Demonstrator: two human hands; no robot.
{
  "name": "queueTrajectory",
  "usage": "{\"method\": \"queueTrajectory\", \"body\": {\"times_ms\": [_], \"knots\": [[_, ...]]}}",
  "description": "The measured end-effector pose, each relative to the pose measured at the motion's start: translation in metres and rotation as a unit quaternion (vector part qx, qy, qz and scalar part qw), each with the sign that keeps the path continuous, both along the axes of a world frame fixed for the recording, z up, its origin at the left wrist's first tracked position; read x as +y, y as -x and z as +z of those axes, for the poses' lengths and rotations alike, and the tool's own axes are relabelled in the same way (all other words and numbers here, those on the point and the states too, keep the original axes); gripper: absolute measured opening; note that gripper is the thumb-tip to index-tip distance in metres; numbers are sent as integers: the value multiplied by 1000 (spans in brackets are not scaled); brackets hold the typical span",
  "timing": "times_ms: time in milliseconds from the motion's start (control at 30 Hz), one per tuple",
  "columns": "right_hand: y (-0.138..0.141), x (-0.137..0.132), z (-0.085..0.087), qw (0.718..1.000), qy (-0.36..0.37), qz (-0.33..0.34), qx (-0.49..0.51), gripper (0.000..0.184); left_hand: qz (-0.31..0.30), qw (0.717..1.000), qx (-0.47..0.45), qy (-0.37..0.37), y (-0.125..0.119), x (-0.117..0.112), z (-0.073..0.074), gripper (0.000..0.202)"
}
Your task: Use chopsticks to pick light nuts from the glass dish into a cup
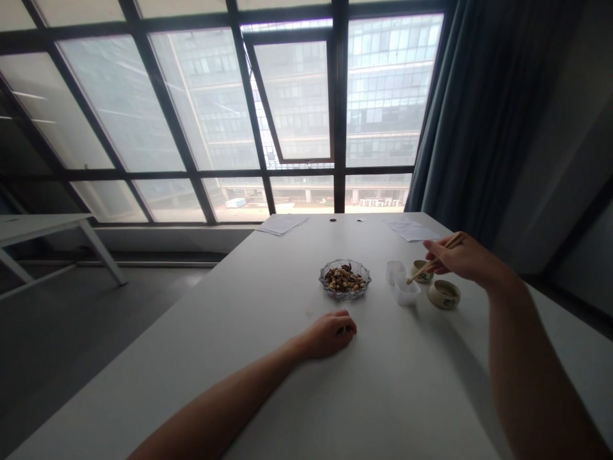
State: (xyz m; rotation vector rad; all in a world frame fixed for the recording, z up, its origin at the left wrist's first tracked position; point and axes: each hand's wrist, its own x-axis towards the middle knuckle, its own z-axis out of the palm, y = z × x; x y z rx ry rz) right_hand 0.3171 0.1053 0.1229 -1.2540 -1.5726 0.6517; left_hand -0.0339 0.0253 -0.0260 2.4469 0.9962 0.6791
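Wooden chopsticks (445, 248) (head view) are pinched in the right hand (462, 257), tips at the nearer plastic cup (407, 296), below-left of it. The left hand (330, 334), loosely fisted with nothing visible inside, rests on the counter (239, 300), the glass bowl (345, 296) just beyond. Slack finger pressure could drop the chopsticks; a low sweep could tip the cup.

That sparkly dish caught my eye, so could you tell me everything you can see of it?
The dish looks like clear glass, round and shallow, with a scalloped, faceted rim. It stands upright on the white table, holding a heap of mixed brown, tan and dark pieces, perhaps nuts or beans, too small to name surely. It sits just beyond the left hand and to the left of two small translucent tubs. Neither hand is touching it.
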Motion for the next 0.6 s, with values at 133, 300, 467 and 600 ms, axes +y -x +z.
{"method": "queueTrajectory", "body": {"times_ms": [133, 300, 467, 600], "knots": [[9, -3, 6, 998, 65, -17, -5, 38, -2, 1000, 1, 2, 0, 1, -1, 17], [25, -11, 14, 1000, 3, -22, 15, 40, -3, 1000, -4, 3, -1, 1, -2, 17], [50, -16, 15, 998, -52, 28, 28, 47, -4, 1000, -4, 3, -2, 1, -1, 17], [72, -15, 7, 996, -31, 83, 13, 53, -6, 1000, -2, 2, -2, -1, 3, 17]]}}
